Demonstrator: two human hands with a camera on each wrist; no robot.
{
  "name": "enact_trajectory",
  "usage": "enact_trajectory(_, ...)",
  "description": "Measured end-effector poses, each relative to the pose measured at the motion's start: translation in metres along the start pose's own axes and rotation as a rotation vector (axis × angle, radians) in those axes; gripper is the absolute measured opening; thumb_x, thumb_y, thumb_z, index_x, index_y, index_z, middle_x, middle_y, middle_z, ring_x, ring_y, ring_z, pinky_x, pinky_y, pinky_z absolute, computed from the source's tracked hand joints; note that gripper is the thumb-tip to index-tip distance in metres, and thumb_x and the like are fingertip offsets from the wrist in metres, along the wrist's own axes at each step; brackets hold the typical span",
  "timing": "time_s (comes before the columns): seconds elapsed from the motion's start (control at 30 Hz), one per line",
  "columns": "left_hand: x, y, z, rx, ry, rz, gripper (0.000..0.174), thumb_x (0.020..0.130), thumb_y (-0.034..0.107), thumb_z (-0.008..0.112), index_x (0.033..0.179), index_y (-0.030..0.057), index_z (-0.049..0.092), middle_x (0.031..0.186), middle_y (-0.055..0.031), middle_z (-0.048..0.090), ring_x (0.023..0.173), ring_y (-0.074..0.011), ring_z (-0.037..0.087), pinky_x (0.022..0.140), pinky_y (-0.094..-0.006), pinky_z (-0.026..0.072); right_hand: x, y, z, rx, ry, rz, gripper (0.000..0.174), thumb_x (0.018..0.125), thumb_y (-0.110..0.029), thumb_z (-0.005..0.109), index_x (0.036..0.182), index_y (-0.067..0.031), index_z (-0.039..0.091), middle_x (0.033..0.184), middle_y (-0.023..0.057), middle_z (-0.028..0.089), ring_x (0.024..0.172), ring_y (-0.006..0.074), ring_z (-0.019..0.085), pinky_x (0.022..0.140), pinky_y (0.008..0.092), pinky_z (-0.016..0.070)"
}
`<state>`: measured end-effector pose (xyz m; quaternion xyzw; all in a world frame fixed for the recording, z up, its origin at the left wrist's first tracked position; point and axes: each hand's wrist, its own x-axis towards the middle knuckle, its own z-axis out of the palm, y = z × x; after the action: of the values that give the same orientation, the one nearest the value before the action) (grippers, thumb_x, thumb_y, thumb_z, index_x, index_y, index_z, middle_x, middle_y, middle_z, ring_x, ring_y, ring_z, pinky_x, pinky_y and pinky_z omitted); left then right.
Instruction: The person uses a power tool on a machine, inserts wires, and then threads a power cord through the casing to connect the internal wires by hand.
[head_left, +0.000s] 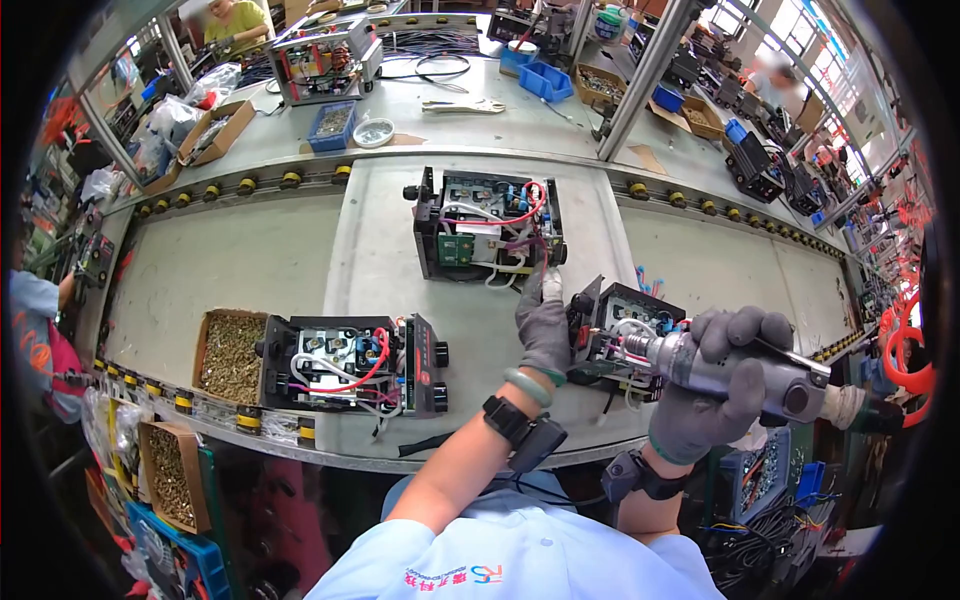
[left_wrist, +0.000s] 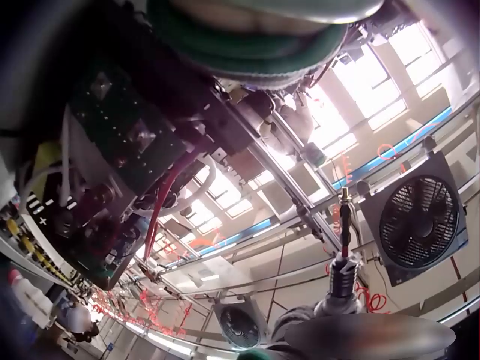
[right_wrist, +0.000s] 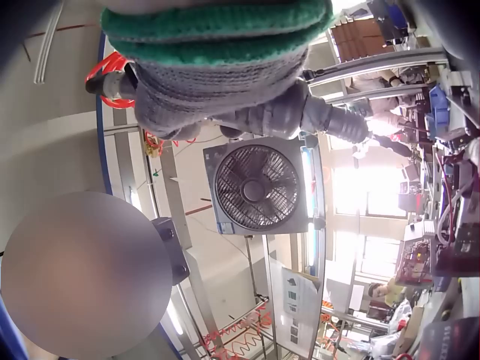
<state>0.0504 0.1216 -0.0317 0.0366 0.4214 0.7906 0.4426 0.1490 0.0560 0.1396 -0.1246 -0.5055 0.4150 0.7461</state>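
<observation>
Three opened black electronic units lie on the bench: one at the middle back [head_left: 490, 225], one at the left [head_left: 345, 360], one at the right [head_left: 625, 330]. My gloved left hand [head_left: 545, 330] reaches forward, its fingertips at the front right corner of the back unit, beside its red and purple wires; whether they pinch a wire cannot be told. My gloved right hand [head_left: 715, 385] grips a grey power driver [head_left: 690, 365], also visible in the right wrist view [right_wrist: 289, 112]. The driver points left across the right unit. Its bit shows upright in the left wrist view [left_wrist: 345, 225].
A box of screws [head_left: 230, 355] stands beside the left unit. Roller rails [head_left: 235, 187] edge the bench. Blue bins [head_left: 545, 82] and another unit [head_left: 320, 60] stand on the back shelf. A metal post [head_left: 645, 80] rises at the back right; other people work beyond.
</observation>
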Motion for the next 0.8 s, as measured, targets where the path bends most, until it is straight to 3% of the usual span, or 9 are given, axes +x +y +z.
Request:
enact_trajectory(0.07, 0.023, -0.017, -0.005, 0.145, 0.092, 0.258, 0.041, 0.102, 0.041, 0.051, 0.11, 0.0058, 0.069, 0.081, 0.0009, 0.063, 0.057, -0.0086, 0.05, 0.051, -0.0269, 0.0416, 0.006, 0.001, 0.004, -0.045, -0.01, -0.01, 0.049, 0.08, -0.02, 0.058, 0.126, -0.0047, 0.05, 0.096, 0.0078, 0.053, 0.074, 0.0151, 0.052, 0.073, 0.0353, 0.0446)
enact_trajectory(0.1, 0.025, -0.004, -0.002, 0.146, 0.092, 0.259, 0.041, 0.102, 0.041, 0.051, 0.11, 0.0058, 0.069, 0.081, 0.0009, 0.063, 0.057, -0.0086, 0.05, 0.051, -0.0269, 0.0416, 0.009, 0.002, 0.004, -0.044, -0.01, -0.01, 0.049, 0.08, -0.02, 0.058, 0.126, -0.0047, 0.05, 0.096, 0.0078, 0.053, 0.074, 0.0151, 0.052, 0.073, 0.0353, 0.0446)
enact_trajectory(0.17, 0.023, 0.033, 0.002, 0.288, 0.267, -0.165, 0.04, 0.104, 0.037, 0.049, 0.112, 0.0043, 0.07, 0.103, -0.0054, 0.069, 0.083, -0.0123, 0.06, 0.077, -0.0281, 0.0499, 0.014, 0.004, 0.007, -0.009, -0.104, 0.015, 0.048, 0.081, -0.018, 0.056, 0.126, -0.0029, 0.05, 0.096, 0.0076, 0.053, 0.074, 0.0149, 0.051, 0.076, 0.036, 0.0443)
enact_trajectory(0.23, 0.03, 0.033, 0.0, 0.249, 0.281, -0.168, 0.038, 0.103, 0.034, 0.049, 0.109, 0.005, 0.073, 0.091, -0.0025, 0.069, 0.076, -0.0113, 0.057, 0.07, -0.0274, 0.0473, 0.017, 0.008, 0.014, 0.009, -0.117, 0.043, 0.046, 0.081, -0.015, 0.056, 0.126, -0.0043, 0.051, 0.097, 0.0073, 0.054, 0.076, 0.015, 0.052, 0.08, 0.0375, 0.0448)
enact_trajectory(0.3, 0.035, 0.022, -0.004, 0.093, 0.215, 0.195, 0.036, 0.103, 0.032, 0.051, 0.106, 0.0038, 0.073, 0.08, 0.0024, 0.064, 0.064, -0.0092, 0.051, 0.059, -0.0265, 0.0433, 0.02, 0.014, 0.023, 0.043, -0.078, 0.126, 0.045, 0.081, -0.014, 0.057, 0.126, -0.0063, 0.052, 0.099, 0.007, 0.055, 0.078, 0.0153, 0.054, 0.082, 0.0385, 0.0461)
enact_trajectory(0.37, 0.023, 0.049, -0.001, -0.052, 0.166, 0.11, 0.032, 0.103, 0.027, 0.051, 0.104, 0.0033, 0.073, 0.079, 0.0039, 0.062, 0.065, -0.0072, 0.051, 0.061, -0.0245, 0.0446, 0.027, 0.026, 0.03, 0.072, -0.105, 0.172, 0.043, 0.083, -0.014, 0.059, 0.125, -0.0078, 0.053, 0.098, 0.0055, 0.057, 0.082, 0.0154, 0.057, 0.084, 0.0387, 0.0489)
enact_trajectory(0.53, 0.033, 0.039, -0.01, -0.123, -0.204, 0.112, 0.022, 0.102, 0.014, 0.051, 0.101, 0.0041, 0.07, 0.088, 0.0008, 0.067, 0.078, -0.0064, 0.061, 0.074, -0.0222, 0.0518, 0.055, 0.075, 0.066, 0.157, -0.144, 0.37, 0.032, 0.089, -0.009, 0.058, 0.12, -0.0131, 0.052, 0.095, 0.0031, 0.055, 0.081, 0.0128, 0.059, 0.049, 0.0291, 0.0482)
enact_trajectory(0.63, 0.043, 0.032, -0.013, -0.155, -0.238, 0.097, 0.019, 0.101, 0.008, 0.049, 0.103, 0.0027, 0.067, 0.093, -0.0015, 0.067, 0.081, -0.008, 0.062, 0.078, -0.0232, 0.0519, 0.066, 0.118, 0.074, 0.053, -0.135, 0.378, 0.029, 0.082, -0.006, 0.062, 0.11, -0.0042, 0.056, 0.086, 0.0043, 0.06, 0.068, 0.0136, 0.061, 0.054, 0.0287, 0.0518)
enact_trajectory(0.8, 0.047, 0.03, -0.019, -0.101, -0.304, 0.137, 0.02, 0.102, 0.008, 0.048, 0.105, 0.0024, 0.067, 0.099, -0.0031, 0.067, 0.09, -0.0101, 0.061, 0.085, -0.0249, 0.0504, 0.064, 0.147, 0.081, 0.023, -0.126, 0.364, 0.029, 0.078, -0.004, 0.065, 0.106, -0.0003, 0.058, 0.083, 0.0055, 0.061, 0.067, 0.0143, 0.063, 0.058, 0.0283, 0.0523)
